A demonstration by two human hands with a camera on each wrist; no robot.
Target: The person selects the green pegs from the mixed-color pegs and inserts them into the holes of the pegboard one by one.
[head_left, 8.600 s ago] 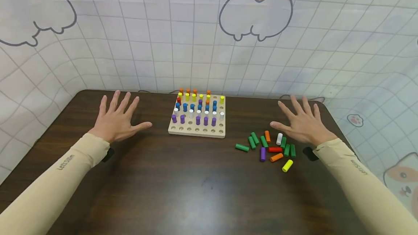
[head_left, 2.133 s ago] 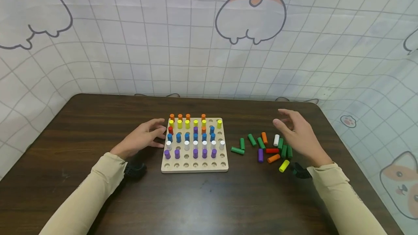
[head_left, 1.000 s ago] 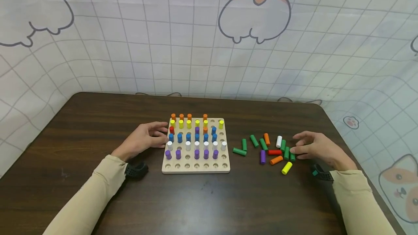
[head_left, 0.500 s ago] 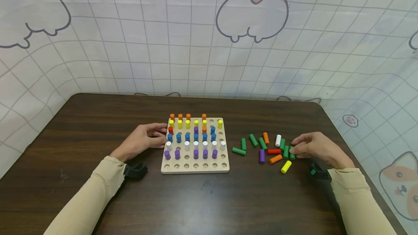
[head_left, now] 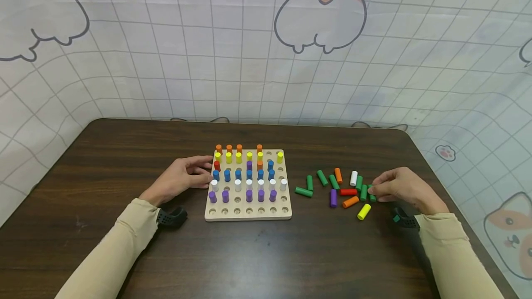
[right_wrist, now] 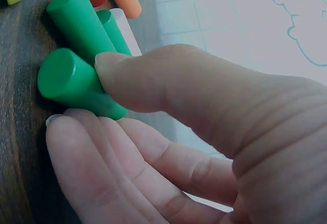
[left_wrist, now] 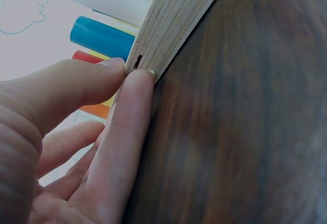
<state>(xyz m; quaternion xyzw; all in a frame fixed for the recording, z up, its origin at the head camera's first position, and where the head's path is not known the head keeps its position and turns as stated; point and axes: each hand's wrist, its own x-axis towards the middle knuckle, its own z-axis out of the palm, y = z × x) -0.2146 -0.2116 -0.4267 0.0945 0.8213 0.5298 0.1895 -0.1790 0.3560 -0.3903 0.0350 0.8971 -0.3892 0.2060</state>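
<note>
A square wooden pegboard (head_left: pixel 249 216) stands on the table, with rows of coloured pegs upright in its holes. At its left edge is my left hand (head_left: pixel 179 179); in the left wrist view the thumb (left_wrist: pixel 97 78) and a finger (left_wrist: pixel 132 106) hold the board's edge (left_wrist: pixel 168 24) beside a blue peg (left_wrist: pixel 104 36). My right hand (head_left: pixel 407 190) pinches a green peg (right_wrist: pixel 66 78) at the right end of the loose pegs. The thumb (right_wrist: pixel 138 75) lies on its upper side, fingers below. Another green peg (right_wrist: pixel 79 17) lies right beside it.
Loose pegs lie right of the board: several green ones, an orange peg (head_left: pixel 338 176), a white peg (head_left: pixel 353 178), a red peg (head_left: pixel 348 192), a purple peg (head_left: pixel 333 198) and a yellow peg (head_left: pixel 364 212). A patterned cloth (head_left: pixel 232 59) hangs behind the dark table (head_left: pixel 249 262).
Both hands were spread flat at first. The board has come nearer, with my left hand at its edge. My right hand has come down onto the pegs and taken hold of a green one.
</note>
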